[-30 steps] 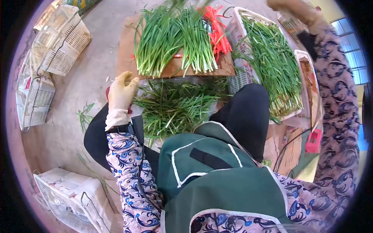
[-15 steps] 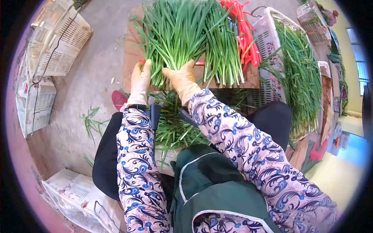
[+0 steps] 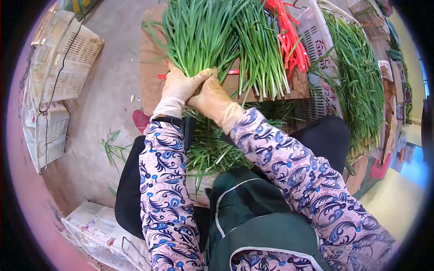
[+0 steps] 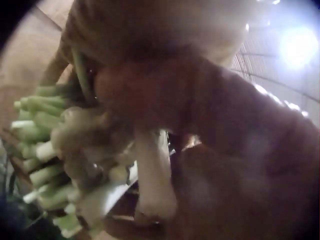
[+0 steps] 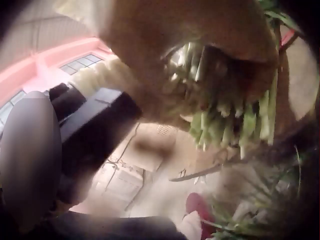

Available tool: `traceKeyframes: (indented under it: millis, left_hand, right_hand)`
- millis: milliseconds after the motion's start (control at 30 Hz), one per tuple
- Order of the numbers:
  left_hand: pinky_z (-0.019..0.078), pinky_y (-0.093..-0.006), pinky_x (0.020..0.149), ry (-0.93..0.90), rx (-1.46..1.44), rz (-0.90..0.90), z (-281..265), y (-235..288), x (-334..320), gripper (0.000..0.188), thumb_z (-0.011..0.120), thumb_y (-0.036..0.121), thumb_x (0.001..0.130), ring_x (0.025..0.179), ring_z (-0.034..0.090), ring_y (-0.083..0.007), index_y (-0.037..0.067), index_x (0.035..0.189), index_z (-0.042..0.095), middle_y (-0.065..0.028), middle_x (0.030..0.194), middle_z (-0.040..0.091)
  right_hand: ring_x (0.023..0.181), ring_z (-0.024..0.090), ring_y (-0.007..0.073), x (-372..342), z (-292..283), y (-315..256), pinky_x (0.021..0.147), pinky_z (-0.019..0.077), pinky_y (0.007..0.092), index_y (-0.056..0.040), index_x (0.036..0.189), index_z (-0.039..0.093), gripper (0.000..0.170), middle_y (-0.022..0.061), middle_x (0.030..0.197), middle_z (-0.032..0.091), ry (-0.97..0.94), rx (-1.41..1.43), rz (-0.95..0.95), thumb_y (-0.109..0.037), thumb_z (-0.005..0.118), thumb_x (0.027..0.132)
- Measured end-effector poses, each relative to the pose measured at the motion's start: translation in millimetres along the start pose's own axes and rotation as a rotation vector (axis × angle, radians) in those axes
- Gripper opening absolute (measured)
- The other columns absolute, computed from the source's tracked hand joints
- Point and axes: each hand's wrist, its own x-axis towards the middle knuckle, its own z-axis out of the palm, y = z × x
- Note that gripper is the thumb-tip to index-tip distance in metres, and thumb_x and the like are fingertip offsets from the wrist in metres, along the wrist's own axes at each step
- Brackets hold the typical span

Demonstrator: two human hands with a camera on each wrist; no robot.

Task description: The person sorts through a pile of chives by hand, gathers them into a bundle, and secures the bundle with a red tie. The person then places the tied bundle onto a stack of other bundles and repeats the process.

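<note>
Both gloved hands meet around the lower stalks of a bunch of garlic chives (image 3: 199, 45), whose leaves fan out away from the body. My left hand (image 3: 178, 88) holds it from the left; my right hand (image 3: 212, 95) grips it from the right, thumbs close together. Pale stalk ends (image 4: 45, 150) stick out beside the fingers in the left wrist view, and ends (image 5: 232, 122) hang below the hand in the right wrist view. Beneath lies a brown board (image 3: 153, 88) with a red strip (image 3: 233, 72) across it. Another chive bunch (image 3: 262, 58) rests to the right.
Red ties (image 3: 291, 45) lie at the board's right side. Beyond stands a white crate (image 3: 312, 40) heaped with chives (image 3: 361, 86). Loose leaves (image 3: 217, 153) fill the space between the knees. White baskets (image 3: 65, 58) stand on the left, another basket (image 3: 99, 226) at lower left.
My right hand has come from the far upper right to the chives. The left hand has moved from the board's front edge onto the stalks, and both hands have drawn together around the bunch.
</note>
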Motion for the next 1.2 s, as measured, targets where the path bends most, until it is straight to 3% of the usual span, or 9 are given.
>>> traceKeyframes:
  millis: [33, 133, 200, 267, 400, 567, 867, 1033, 1200]
  left_hand:
    - [0.0456, -0.0396, 0.098, -0.046, 0.087, -0.082, -14.1, 25.0, -12.2, 0.114, 0.077, 0.061, 0.07, 0.114, 0.06, -0.0387, -0.011, 0.142, 0.026, -0.0285, 0.123, 0.06]
    - [0.0462, -0.0399, 0.097, -0.141, 0.147, -0.031, -26.4, 28.0, -10.5, 0.113, 0.073, 0.065, 0.071, 0.113, 0.061, -0.0367, -0.011, 0.141, 0.027, -0.0275, 0.119, 0.062]
    - [0.0464, -0.0405, 0.095, -0.178, 0.268, -0.07, -31.3, 35.2, -12.4, 0.112, 0.07, 0.069, 0.072, 0.113, 0.061, -0.0364, -0.011, 0.14, 0.028, -0.0275, 0.118, 0.062]
    - [0.0464, -0.0408, 0.095, -0.187, 0.32, -0.073, -32.6, 34.8, -10.2, 0.112, 0.068, 0.07, 0.073, 0.113, 0.061, -0.0368, -0.01, 0.14, 0.029, -0.0276, 0.119, 0.062]
    - [0.0432, -0.0374, 0.1, -0.183, -0.037, -0.03, -30.1, 27.9, -14.5, 0.093, 0.073, 0.06, 0.076, 0.115, 0.06, -0.0306, -0.002, 0.137, 0.041, -0.0223, 0.123, 0.061]
    - [0.0454, -0.0358, 0.097, -0.126, -0.268, 0.233, -4.6, 22.7, -20.1, 0.103, 0.088, 0.035, 0.069, 0.11, 0.057, -0.024, -0.003, 0.141, 0.026, -0.014, 0.125, 0.057]
    - [0.0437, -0.0454, 0.101, -0.013, 0.303, -0.064, 3.7, 20.0, -15.6, 0.111, 0.085, 0.051, 0.063, 0.119, 0.054, -0.0411, 0.001, 0.142, 0.025, -0.0272, 0.125, 0.055]
    - [0.04, -0.0481, 0.104, -0.057, 0.257, -0.122, 0.3, 25.4, -17.9, 0.127, 0.086, 0.055, 0.058, 0.123, 0.046, -0.0457, 0.001, 0.146, 0.013, -0.0346, 0.13, 0.045]
    - [0.0395, -0.0493, 0.104, -0.105, 0.105, -0.052, -2.4, 5.0, -9.0, 0.13, 0.086, 0.06, 0.057, 0.125, 0.044, -0.0472, -0.001, 0.146, 0.013, -0.0367, 0.13, 0.042]
  right_hand:
    - [0.106, 0.061, 0.028, -6.3, -10.4, -9.2, 0.095, 0.0466, 0.0353, 0.0019, 0.131, 0.043, 0.076, 0.0171, 0.122, 0.061, -0.058, -0.409, -0.102, -0.058, 0.058, 0.087]
    - [0.093, 0.067, 0.0343, -15.3, -52.8, -53.2, 0.085, 0.0506, 0.0388, 0.0063, 0.109, 0.062, 0.063, 0.0264, 0.1, 0.067, -0.106, -0.707, 0.134, -0.05, 0.061, 0.081]
    - [0.085, 0.067, 0.0392, -13.7, -68.8, -24.0, 0.081, 0.0513, 0.0417, 0.0077, 0.1, 0.064, 0.054, 0.0244, 0.086, 0.069, 0.042, -0.467, 0.105, -0.043, 0.062, 0.082]
    - [0.076, 0.069, 0.0211, -7.5, -77.5, 5.9, 0.064, 0.053, 0.0348, 0.0044, 0.1, 0.06, 0.04, 0.0174, 0.085, 0.069, 0.074, -0.427, 0.099, -0.035, 0.062, 0.092]
    - [0.083, 0.068, 0.0256, -8.8, -65.4, 12.6, 0.071, 0.0527, 0.0375, 0.004, 0.105, 0.056, 0.039, 0.0194, 0.09, 0.068, 0.105, -0.486, 0.058, -0.032, 0.061, 0.092]
    - [0.087, 0.064, 0.0288, 15.6, -45.4, 25.9, 0.076, 0.0511, 0.0389, 0.0007, 0.103, 0.053, 0.022, 0.0213, 0.095, 0.064, 0.038, -0.322, 0.073, -0.015, 0.058, 0.09]
    - [0.077, 0.068, 0.0267, 14.8, -96.2, -22.3, 0.071, 0.0535, 0.0349, 0.0026, 0.099, 0.063, 0.027, 0.02, 0.086, 0.068, -0.248, -0.66, 0.056, -0.019, 0.064, 0.082]
    - [0.068, 0.067, 0.0229, 22.8, -107.2, 24.4, 0.067, 0.0536, 0.0348, 0.0019, 0.098, 0.064, 0.022, 0.0134, 0.079, 0.068, 0.187, -0.763, -0.219, -0.015, 0.06, 0.085]
    - [0.068, 0.066, 0.0299, 19.1, -93.4, 16.0, 0.068, 0.0528, 0.0378, 0.0018, 0.094, 0.064, 0.03, 0.0163, 0.079, 0.067, -0.025, -0.59, 0.076, -0.028, 0.062, 0.088]
